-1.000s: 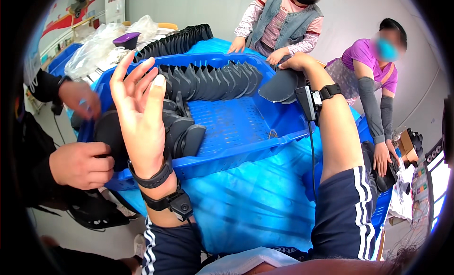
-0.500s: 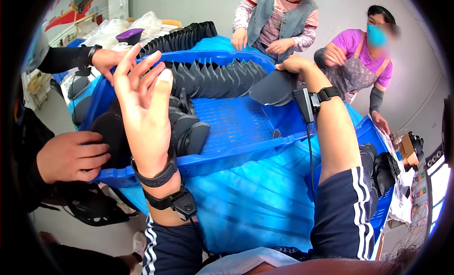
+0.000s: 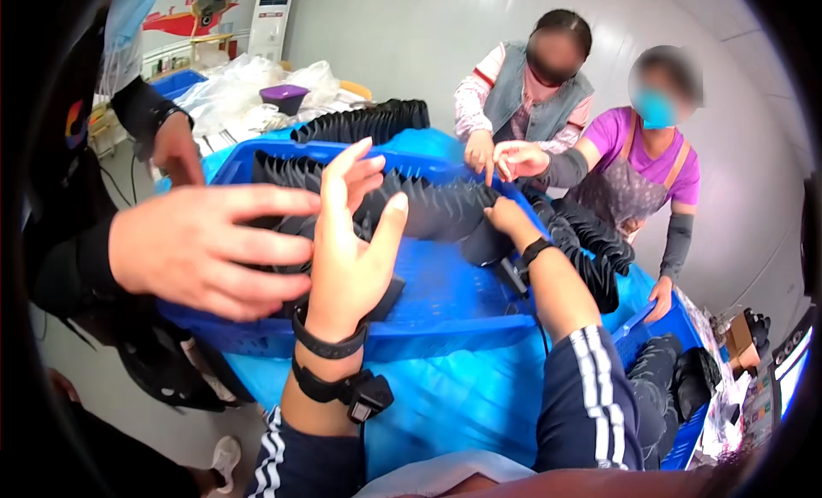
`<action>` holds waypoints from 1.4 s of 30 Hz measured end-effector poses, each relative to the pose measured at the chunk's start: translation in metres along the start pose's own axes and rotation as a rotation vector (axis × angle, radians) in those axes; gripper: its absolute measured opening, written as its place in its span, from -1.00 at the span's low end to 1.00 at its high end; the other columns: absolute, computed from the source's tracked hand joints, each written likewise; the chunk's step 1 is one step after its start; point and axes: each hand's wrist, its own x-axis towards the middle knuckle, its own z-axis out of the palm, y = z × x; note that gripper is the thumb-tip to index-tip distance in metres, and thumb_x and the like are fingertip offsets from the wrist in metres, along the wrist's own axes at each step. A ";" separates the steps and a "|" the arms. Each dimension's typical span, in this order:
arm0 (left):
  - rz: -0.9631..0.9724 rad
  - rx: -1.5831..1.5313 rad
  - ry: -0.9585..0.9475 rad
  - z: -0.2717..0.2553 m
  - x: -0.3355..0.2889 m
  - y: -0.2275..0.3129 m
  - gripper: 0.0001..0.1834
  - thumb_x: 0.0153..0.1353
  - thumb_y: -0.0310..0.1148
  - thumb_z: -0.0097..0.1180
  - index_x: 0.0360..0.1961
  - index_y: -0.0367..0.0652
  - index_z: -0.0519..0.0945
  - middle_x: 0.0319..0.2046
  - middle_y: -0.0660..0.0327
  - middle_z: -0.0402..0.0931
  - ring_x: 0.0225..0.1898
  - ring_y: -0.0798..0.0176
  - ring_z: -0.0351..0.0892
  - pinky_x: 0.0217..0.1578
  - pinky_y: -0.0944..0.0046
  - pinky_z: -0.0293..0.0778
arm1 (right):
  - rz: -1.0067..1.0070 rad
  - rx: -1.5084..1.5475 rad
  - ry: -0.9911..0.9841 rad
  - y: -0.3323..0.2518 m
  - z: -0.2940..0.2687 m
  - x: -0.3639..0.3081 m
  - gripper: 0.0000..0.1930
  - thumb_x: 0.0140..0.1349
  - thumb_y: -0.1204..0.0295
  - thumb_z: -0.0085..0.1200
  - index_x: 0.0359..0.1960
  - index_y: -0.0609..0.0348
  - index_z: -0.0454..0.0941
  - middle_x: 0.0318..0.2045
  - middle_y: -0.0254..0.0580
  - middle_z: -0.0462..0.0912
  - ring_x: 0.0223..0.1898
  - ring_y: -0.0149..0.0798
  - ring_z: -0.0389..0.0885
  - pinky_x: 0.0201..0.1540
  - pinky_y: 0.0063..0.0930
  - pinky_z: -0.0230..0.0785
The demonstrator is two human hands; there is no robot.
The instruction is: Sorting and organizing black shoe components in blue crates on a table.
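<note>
A blue plastic crate [image 3: 428, 337] lies before me, with a long row of black curved pads [image 3: 421, 208], like shoe insoles, standing on edge along its far side. At the right end of that row, my right hand [image 3: 511, 221] grips a black rounded pad [image 3: 485, 244]; its fingertips are partly hidden. My left hand [image 3: 353, 254] is raised over the crate's left part, palm up and fingers apart, holding nothing. More dark pads lie behind it, mostly covered. A co-worker's hand [image 3: 210, 251] reaches across the crate's left side, close beside my left hand.
Outside the crate's right side stand more rows of black pads [image 3: 591, 245]. A second blue crate [image 3: 685, 438] with black pieces is at the lower right, a co-worker's hand [image 3: 659, 299] on its rim. Across the table, another co-worker's hand [image 3: 522, 160] extends toward my crate. A purple tub [image 3: 283, 98] stands behind.
My right hand has brought the pad against the right end of the row. A co-worker's hand has come in from the left beside mine. Another co-worker now reaches toward the crate. The view has shifted.
</note>
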 end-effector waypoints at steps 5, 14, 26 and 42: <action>-0.061 -0.173 0.074 -0.004 -0.002 0.005 -0.52 0.08 -0.56 0.02 0.06 -0.24 0.24 -0.17 0.12 0.40 -0.09 0.27 0.40 -0.02 0.29 0.29 | -0.014 -0.033 -0.169 0.012 -0.004 -0.013 0.06 -0.40 0.13 0.43 0.07 0.53 0.04 -0.07 0.23 0.42 -0.03 0.05 0.44 0.00 -0.30 0.29; -0.042 -0.098 -0.062 0.004 0.001 0.008 -0.54 0.08 -0.53 0.02 0.04 -0.23 0.26 -0.26 0.13 0.46 -0.17 0.29 0.45 -0.05 0.33 0.30 | -0.482 -0.724 0.155 -0.005 0.001 -0.032 -0.48 -0.08 -0.05 0.12 -0.12 -0.08 0.43 -0.04 -0.31 0.34 0.04 -0.19 0.27 0.03 -0.36 0.17; 0.160 0.219 -0.678 0.016 -0.016 0.038 -0.66 0.11 -0.19 0.01 -0.59 -0.28 0.48 -0.55 0.02 0.47 -0.49 0.01 0.48 -0.45 0.16 0.41 | -0.071 0.357 -0.398 -0.015 -0.113 -0.089 -0.34 0.05 -0.35 -0.51 -0.25 -0.01 0.26 -0.27 -0.05 0.25 -0.23 -0.13 0.16 -0.21 -0.26 0.01; 0.448 0.268 -1.546 0.060 -0.096 0.064 -0.49 0.03 0.01 0.00 -0.76 -0.24 0.51 -0.77 0.08 0.41 -0.65 -0.02 0.44 -0.56 0.15 0.35 | -0.189 0.511 0.017 -0.122 -0.047 -0.051 -0.21 0.17 -0.25 -0.60 -0.76 0.18 0.42 -0.78 -0.24 0.42 -0.74 -0.40 0.37 -0.67 -0.53 0.19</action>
